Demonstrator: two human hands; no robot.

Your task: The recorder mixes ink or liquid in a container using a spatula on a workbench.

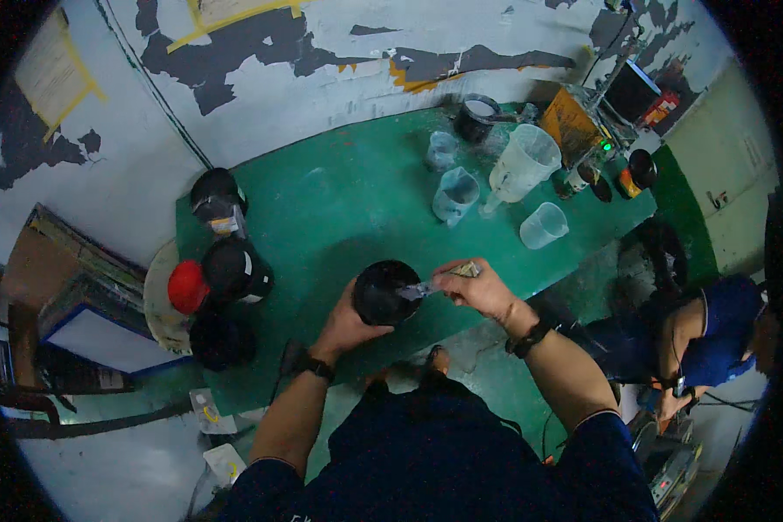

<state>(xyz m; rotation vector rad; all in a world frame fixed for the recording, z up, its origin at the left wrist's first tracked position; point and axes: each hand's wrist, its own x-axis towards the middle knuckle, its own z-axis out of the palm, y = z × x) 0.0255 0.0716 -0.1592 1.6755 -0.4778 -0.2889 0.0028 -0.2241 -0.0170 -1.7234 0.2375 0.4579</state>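
Black and round, an open pot point(378, 294) sits in the curled grip of the left hand point(346, 320), over the near part of the green table point(331, 196); whether it touches the tabletop I cannot tell. The right hand point(485, 292) pinches a short-handled tool point(421, 289), brush or scraper, with its pale end at the pot's mouth. Farther back stand translucent measuring jugs point(456, 197); black tubs point(230, 270) stand to the left.

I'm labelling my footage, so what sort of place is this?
Probably a well-used workshop: translucent jugs stand on a green worktop, black containers are gathered at its left end, and the wall is peeling.
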